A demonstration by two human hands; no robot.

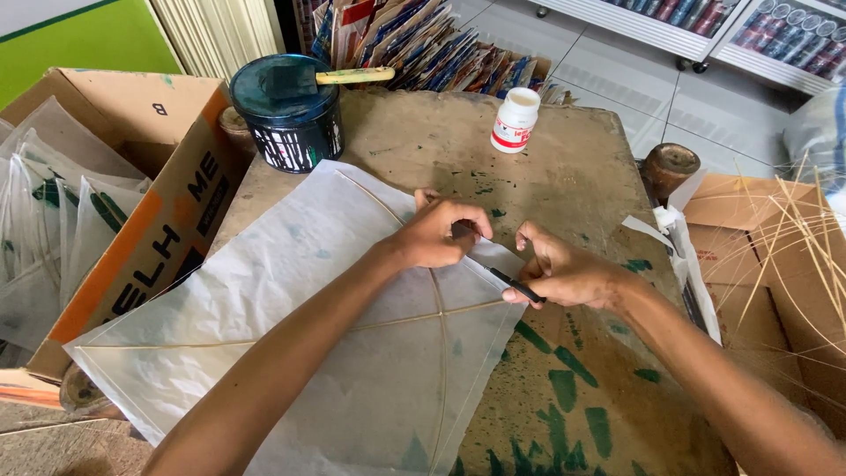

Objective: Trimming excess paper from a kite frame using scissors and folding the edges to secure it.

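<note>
A white translucent paper kite (291, 326) with thin crossed sticks lies flat on a worn, paint-stained table (582, 167). My left hand (438, 234) presses and pinches the kite's upper right edge. Just to its right, my right hand (564, 271) grips the same edge and holds a thin black tool between its fingers, its tip pointing towards the paper. The two hands are a few centimetres apart.
A dark green paint pot (289, 113) with a brush laid across it stands at the table's back left. A small white glue bottle (515, 120) sits at the back. A cardboard box (132, 176) holding finished kites is left; thin sticks (793, 247) and another box are right.
</note>
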